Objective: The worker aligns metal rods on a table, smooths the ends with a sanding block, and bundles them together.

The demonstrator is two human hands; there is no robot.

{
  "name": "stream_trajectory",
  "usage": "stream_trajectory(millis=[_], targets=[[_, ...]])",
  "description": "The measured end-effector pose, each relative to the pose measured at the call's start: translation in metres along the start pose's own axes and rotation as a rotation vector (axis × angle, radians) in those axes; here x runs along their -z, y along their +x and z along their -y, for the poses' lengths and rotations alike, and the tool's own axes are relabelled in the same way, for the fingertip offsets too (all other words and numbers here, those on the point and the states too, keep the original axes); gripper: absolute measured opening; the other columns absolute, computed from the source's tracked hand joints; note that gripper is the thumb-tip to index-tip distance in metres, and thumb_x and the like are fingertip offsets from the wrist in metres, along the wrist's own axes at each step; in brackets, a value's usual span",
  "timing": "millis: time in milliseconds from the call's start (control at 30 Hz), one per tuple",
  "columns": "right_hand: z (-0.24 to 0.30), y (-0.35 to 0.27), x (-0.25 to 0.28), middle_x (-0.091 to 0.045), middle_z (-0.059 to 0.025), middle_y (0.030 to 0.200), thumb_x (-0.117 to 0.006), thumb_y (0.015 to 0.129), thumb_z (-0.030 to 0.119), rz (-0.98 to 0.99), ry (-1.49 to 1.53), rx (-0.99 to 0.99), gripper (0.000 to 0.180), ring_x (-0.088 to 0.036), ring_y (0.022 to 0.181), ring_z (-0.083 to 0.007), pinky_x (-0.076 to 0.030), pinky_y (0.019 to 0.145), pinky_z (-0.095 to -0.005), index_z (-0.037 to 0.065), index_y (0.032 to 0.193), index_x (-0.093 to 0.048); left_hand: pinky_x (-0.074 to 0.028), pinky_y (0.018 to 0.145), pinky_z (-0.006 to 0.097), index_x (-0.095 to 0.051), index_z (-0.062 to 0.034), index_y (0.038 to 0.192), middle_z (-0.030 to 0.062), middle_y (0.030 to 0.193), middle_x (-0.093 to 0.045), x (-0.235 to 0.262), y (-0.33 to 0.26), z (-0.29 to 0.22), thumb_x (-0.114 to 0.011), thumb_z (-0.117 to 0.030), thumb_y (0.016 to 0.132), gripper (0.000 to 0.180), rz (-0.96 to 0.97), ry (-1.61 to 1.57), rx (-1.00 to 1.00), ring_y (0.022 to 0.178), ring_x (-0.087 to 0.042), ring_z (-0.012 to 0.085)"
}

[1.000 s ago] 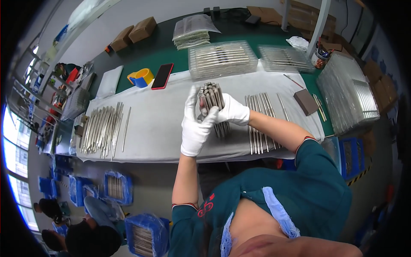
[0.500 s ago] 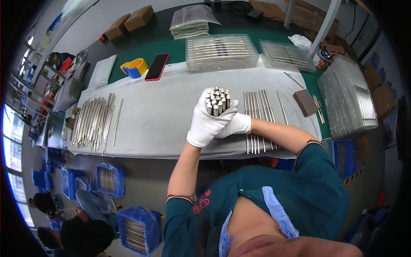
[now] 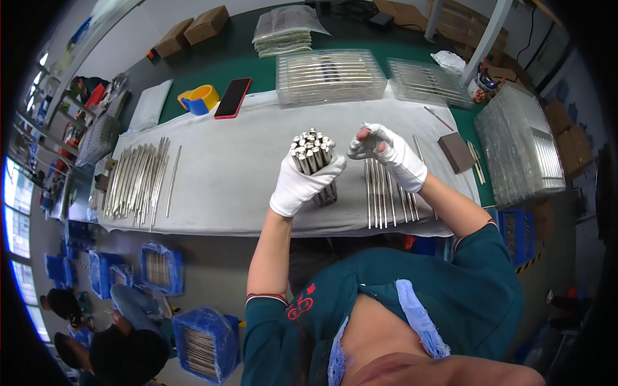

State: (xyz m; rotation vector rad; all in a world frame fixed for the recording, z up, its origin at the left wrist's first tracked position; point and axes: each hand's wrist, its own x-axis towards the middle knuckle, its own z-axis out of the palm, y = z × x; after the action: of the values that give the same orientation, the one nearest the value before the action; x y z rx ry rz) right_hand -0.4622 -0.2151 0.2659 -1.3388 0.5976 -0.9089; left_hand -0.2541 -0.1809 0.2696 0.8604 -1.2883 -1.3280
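My left hand, in a white glove, is wrapped round a bundle of shiny metal rods, their ends pointing up toward me. Just right of it my right hand is raised with fingers apart and curved, holding nothing; bare thumb and fingertip show through its glove. Below that hand a row of loose metal rods lies on the grey cloth. A larger pile of rods is spread at the cloth's left end, with a single rod beside it.
Clear plastic trays of rods stand behind the cloth, near a phone and a yellow tape roll. On the right are a brown block and wrapped stacked trays. Blue bins stand on the floor; people sit at lower left.
My right hand has come off the bundle and moved right, its fingers spreading. The left hand keeps the rods and has shifted slightly left, tilting them.
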Motion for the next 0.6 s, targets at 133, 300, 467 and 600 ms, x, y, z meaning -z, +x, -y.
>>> stream_trajectory(millis=[133, 300, 467, 600], targets=[[0.020, -0.022, -0.009, -0.061, -0.0142, 0.098, -0.045, 0.078, 0.070, 0.107, 0.143, -0.214, 0.069, -0.062, 0.094, -0.0282, -0.050, 0.084, -0.0418, 0.005, 0.098, -0.054, -0.049, 0.069, 0.025, -0.051, 0.0009, 0.110, 0.0063, 0.085, -0.063, 0.003, -0.007, 0.036, -0.070, 0.000, 0.077, 0.038, 0.021, -0.015, 0.042, 0.077, -0.060, 0.0120], [0.023, -0.038, -0.040, -0.063, -0.0234, 0.095, -0.030, 0.066, 0.085, 0.317, 0.476, -0.774, 0.100, -0.065, 0.088, -0.0360, -0.053, 0.079, -0.0458, -0.003, 0.108, -0.053, -0.050, 0.070, 0.025, -0.057, -0.0028, 0.099, 0.0020, 0.089, -0.064, -0.006, -0.016, 0.050, -0.075, -0.007, 0.074, 0.031, 0.044, 0.331, -0.033, 0.078, -0.059, 0.0074], [-0.006, -0.059, -0.027, -0.049, -0.0194, 0.121, -0.047, 0.086, 0.060, 0.285, 1.196, -1.005, 0.067, -0.051, 0.111, -0.0227, -0.056, 0.071, -0.0326, 0.007, 0.128, -0.045, -0.046, 0.069, 0.039, -0.057, -0.0067, 0.096, 0.0108, 0.083, -0.060, -0.011, -0.025, 0.063, -0.074, -0.024, 0.060, 0.043, 0.382, 0.667, -0.410, 0.077, -0.058, 0.0325], [-0.017, -0.080, -0.022, -0.056, -0.0014, 0.084, -0.057, 0.089, 0.025, 0.165, 1.140, -1.215, 0.036, -0.057, 0.068, -0.0095, -0.052, 0.061, -0.0255, 0.000, 0.113, -0.048, -0.045, 0.067, 0.038, -0.056, -0.0095, 0.093, 0.0055, 0.080, -0.060, -0.029, -0.033, 0.053, -0.064, -0.020, 0.066, 0.030, 0.449, 0.989, -0.697, 0.076, -0.059, 0.0260]])
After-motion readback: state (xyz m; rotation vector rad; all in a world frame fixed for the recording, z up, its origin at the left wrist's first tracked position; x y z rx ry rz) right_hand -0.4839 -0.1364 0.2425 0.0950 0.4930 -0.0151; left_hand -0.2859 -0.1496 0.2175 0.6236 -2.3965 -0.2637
